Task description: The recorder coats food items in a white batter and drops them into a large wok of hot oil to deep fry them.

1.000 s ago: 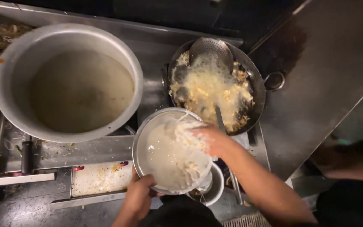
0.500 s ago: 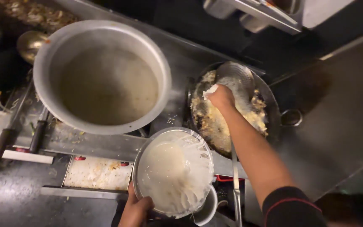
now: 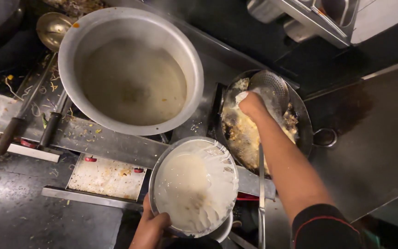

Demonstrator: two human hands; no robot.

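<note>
Rice noodles (image 3: 199,184) look soft, slippery, light; steel bowl (image 3: 160,161) rim gripped near edge by left hand (image 3: 150,228). Right hand (image 3: 253,105) fingers pinch a clump over wok (image 3: 302,115).

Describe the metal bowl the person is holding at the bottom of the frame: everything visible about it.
The metal bowl is round, shiny and thin-walled, like steel. It holds pale, translucent white noodles in strands, some draped over the far rim. The left hand grips its near rim from below, holding it roughly level in front of the stove edge, between the large pot and the wok. Another small rim shows underneath it.
</note>
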